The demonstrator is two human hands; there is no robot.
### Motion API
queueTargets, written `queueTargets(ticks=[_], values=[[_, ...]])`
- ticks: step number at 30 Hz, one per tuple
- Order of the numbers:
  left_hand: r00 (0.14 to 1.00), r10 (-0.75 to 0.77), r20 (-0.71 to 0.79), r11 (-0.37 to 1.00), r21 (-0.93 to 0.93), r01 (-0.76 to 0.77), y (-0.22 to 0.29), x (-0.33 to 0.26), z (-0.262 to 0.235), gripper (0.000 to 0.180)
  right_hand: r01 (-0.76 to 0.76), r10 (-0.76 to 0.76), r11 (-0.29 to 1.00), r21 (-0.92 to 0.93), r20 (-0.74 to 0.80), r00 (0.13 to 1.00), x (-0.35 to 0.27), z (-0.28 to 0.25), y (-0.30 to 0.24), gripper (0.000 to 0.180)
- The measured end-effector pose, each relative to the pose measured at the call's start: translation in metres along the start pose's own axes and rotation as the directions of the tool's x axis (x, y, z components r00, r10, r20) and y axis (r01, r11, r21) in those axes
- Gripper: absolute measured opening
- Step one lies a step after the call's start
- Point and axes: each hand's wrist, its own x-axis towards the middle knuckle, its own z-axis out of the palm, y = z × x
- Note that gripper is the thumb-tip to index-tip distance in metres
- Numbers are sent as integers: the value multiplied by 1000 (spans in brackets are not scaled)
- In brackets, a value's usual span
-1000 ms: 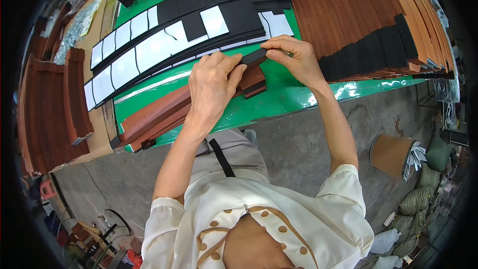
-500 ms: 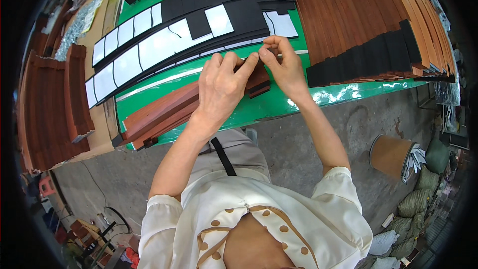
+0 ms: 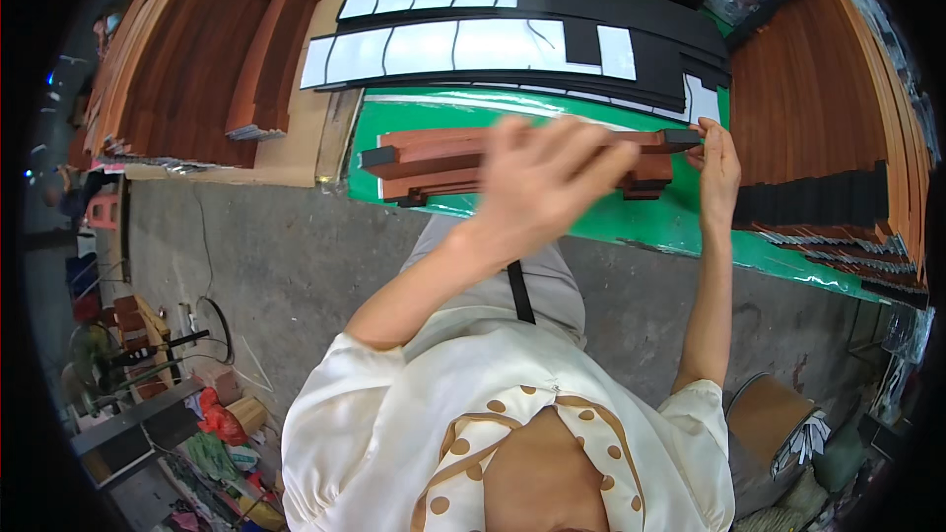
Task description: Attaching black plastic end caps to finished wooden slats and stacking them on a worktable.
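1. While the left hand (image 3: 552, 177) blurs across the middle of the frame, its grip looks loose, fingers apart, nothing visibly held; it hides part of the red-brown strip (image 3: 434, 150).
2. That strip lies mid-frame, lengthwise across the green counter (image 3: 660, 227); it looks stiff and fairly light, its smooth face perhaps a little slippery.
3. The right hand (image 3: 719, 167), right of centre, has its grip nearly closed at the tip of the black end piece (image 3: 680, 140); whether it pinches or merely touches, I cannot tell.
4. That end piece looks soft, probably easily dented; the bare wood-toned length seems the firmer hold.
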Motion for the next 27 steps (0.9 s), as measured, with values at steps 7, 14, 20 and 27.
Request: queueTargets(ticks=[7,14,20,27], values=[[556,-831,-28,553,66,830,-76,-87,-99,18,-56,63,989,-136,48,997,-6,-14,1,30],[536,-834,126,454,-393,799,-87,-121,-90,16,-39,36,988,146,27,999,-29,-9,-3,25],[667,-745,33,606,-384,696,-108,-140,-81,19,-28,27,983,182,8,1000,-41,7,19,29],[759,-651,12,749,-152,645,-133,-144,-106,26,11,-10,999,32,-54,999,-48,-10,39,34]])
